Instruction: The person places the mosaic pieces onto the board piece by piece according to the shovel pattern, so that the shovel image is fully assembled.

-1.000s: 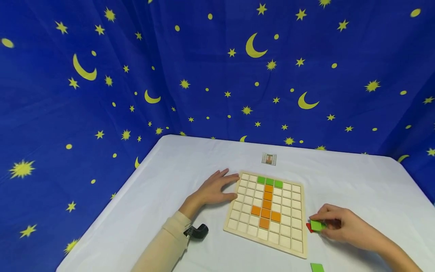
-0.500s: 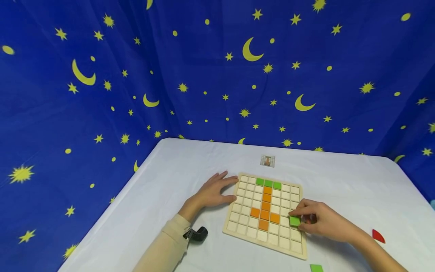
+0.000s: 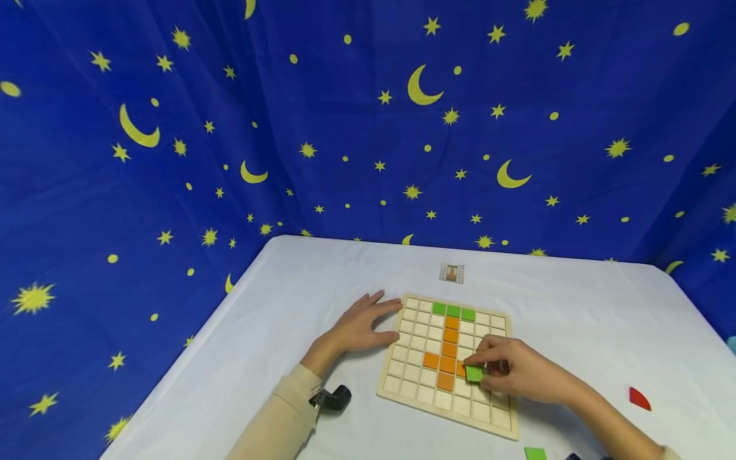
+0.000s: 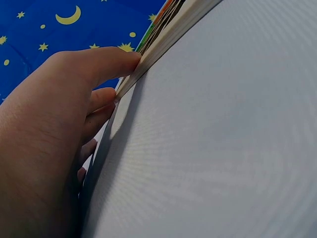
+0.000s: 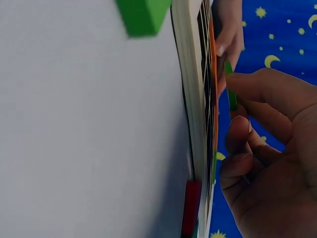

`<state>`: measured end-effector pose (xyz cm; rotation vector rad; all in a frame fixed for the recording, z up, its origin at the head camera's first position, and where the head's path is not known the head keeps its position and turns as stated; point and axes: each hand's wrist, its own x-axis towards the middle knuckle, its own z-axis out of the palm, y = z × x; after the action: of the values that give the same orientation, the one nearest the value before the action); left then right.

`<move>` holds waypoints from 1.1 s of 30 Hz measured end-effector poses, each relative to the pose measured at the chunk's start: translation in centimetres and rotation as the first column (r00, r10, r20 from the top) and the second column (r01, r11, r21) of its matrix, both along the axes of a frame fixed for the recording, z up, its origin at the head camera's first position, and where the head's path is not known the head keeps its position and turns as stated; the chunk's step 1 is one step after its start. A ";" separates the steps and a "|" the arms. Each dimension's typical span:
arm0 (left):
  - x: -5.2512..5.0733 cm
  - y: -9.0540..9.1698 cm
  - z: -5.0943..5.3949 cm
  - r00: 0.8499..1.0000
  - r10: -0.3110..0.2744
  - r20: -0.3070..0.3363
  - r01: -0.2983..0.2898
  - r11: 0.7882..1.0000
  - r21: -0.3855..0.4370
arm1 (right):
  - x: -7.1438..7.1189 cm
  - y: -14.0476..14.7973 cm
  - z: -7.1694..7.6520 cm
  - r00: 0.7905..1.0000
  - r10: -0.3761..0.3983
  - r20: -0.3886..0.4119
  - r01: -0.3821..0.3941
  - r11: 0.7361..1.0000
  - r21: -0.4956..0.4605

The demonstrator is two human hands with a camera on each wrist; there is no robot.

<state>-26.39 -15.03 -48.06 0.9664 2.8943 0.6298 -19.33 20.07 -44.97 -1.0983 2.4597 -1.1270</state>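
A wooden grid board lies on the white table. A row of green tiles fills cells at its far edge. Orange tiles run down the middle column, with one on either side near the lower end. My right hand pinches a square green tile above the board, partly covering the right-hand orange tile. In the right wrist view the held tile appears edge-on, apart from the board. My left hand lies with extended fingers, touching the board's left edge; its thumb meets the rim in the left wrist view.
A small pattern card lies beyond the board. Another green tile is near the front edge, and a red quarter-round piece lies far right. A red piece shows beside the board in the right wrist view. Star-patterned blue cloth stands behind.
My right hand has moved left with the green tile, from the table beside the board to over its cells. The red quarter-round piece came into sight. My left hand stays put.
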 end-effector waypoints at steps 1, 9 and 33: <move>0.0 0.0 0.0 1.000 -0.002 0.001 0.002 1.000 -0.001 | 0.0 -0.3 0.0 1.000 0.008 -0.004 -0.008 1.000 0.001; 0.0 -0.1 -0.2 1.000 0.002 -0.001 -0.002 1.000 -0.011 | -0.2 -2.4 0.2 0.999 0.036 -0.003 -0.036 0.999 0.022; 0.1 0.0 0.1 1.000 0.001 0.005 -0.001 1.000 -0.014 | -0.3 -5.8 0.2 0.989 0.099 -0.108 -0.091 0.993 0.074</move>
<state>-26.33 -14.99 -47.94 0.9608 2.8909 0.6105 -19.64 14.32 -44.81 -1.2755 2.4795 -0.9706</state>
